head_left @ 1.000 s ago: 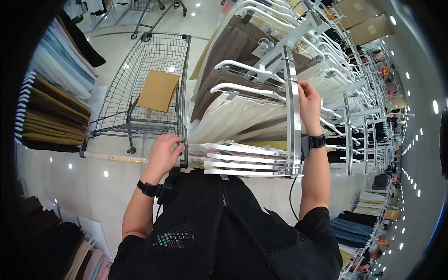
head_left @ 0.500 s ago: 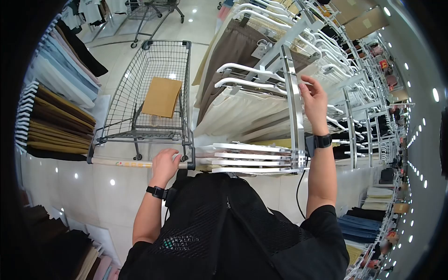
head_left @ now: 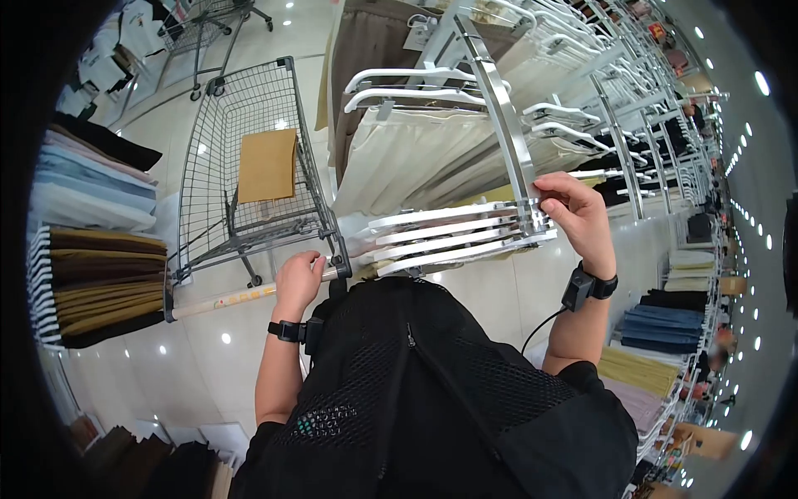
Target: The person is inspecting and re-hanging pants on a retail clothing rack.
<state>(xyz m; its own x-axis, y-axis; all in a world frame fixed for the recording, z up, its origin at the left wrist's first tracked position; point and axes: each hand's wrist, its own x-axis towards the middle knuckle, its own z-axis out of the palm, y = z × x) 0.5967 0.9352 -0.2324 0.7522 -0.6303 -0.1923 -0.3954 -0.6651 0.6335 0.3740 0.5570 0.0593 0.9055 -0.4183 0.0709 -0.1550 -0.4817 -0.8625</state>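
My left hand [head_left: 300, 281] is closed around the handle [head_left: 224, 301] of a grey wire shopping cart [head_left: 249, 93], near its right end. A brown paper-like packet [head_left: 266, 166] lies in the cart. To the right, my right hand [head_left: 580, 218] is at the near end of a metal display rail [head_left: 504, 133]. Its thumb and index finger are apart, their tips right beside the rail. White hangers [head_left: 453, 241] with clothes hang in a stack at that rail end. Farther along hang cream trousers [head_left: 416, 150] on white hangers.
Brown and mustard trousers [head_left: 108, 287] hang on the left, with light blue and white garments [head_left: 96, 179] beyond them. Another cart [head_left: 208, 33] stands farther ahead. More racks run along the right, with folded jeans [head_left: 661, 326] on a shelf.
My right hand has moved down along the rail to its near end, by the stacked hangers. My left hand stays on the cart handle. The view has turned and shifted.
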